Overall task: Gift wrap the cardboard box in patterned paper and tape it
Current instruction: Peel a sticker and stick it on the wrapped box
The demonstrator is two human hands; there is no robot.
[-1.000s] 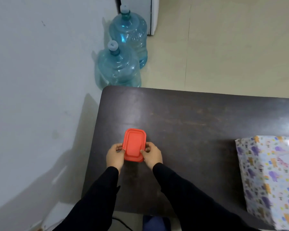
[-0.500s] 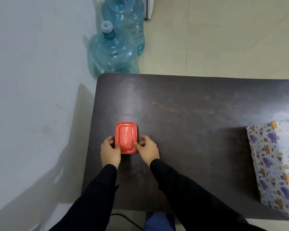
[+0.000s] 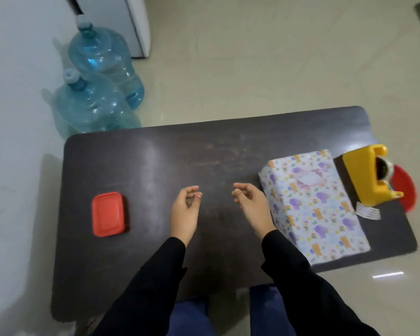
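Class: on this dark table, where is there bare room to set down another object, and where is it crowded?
Free: the wide stretch of table between the red lidded container and the wrapped box, beyond both empty hands (left hand, right hand); also the near edge. Crowded: the right end, where the yellow tape dispenser sits close beside the box.

Table (image 3: 155, 154): lidded container (image 3: 108, 214) sitting at left; wrapped box (image 3: 313, 207) lying at right, tape dispenser (image 3: 366, 175) standing just beyond its right side. Two water bottles (image 3: 92, 103) standing on floor (image 3: 252, 57) behind table's left corner.
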